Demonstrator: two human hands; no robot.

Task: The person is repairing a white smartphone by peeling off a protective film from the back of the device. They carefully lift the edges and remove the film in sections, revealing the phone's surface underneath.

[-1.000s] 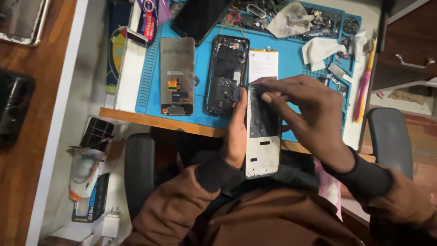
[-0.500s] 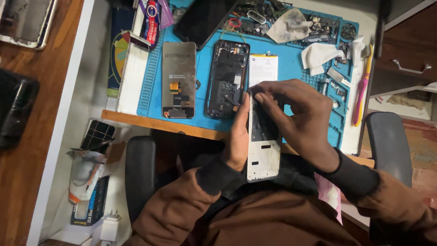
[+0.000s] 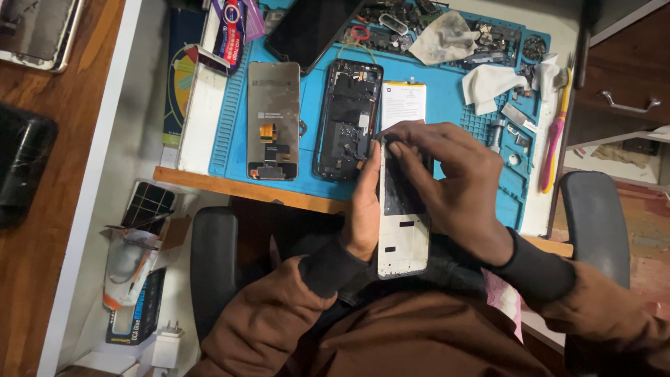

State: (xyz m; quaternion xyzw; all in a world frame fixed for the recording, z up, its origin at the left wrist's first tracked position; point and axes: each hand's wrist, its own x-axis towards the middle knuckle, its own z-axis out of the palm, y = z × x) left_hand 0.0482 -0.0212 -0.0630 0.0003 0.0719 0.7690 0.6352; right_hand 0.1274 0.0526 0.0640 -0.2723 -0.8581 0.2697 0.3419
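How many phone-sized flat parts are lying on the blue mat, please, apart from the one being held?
4: a black panel at the mat's top edge, a grey screen, an opened black phone body, and a white battery partly behind the right hand. Others may be hidden.

On the repair mat [image 3: 447, 105], the opened phone body [image 3: 347, 119] lies between the display panel [image 3: 273, 119] at its left and the battery [image 3: 403, 103] at its right; the toothbrush [image 3: 555, 132] lies off the mat's right edge.

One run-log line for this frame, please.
left hand: grips white phone frame edge | right hand: fingers on frame's upper part | behind: blue mat, opened phone
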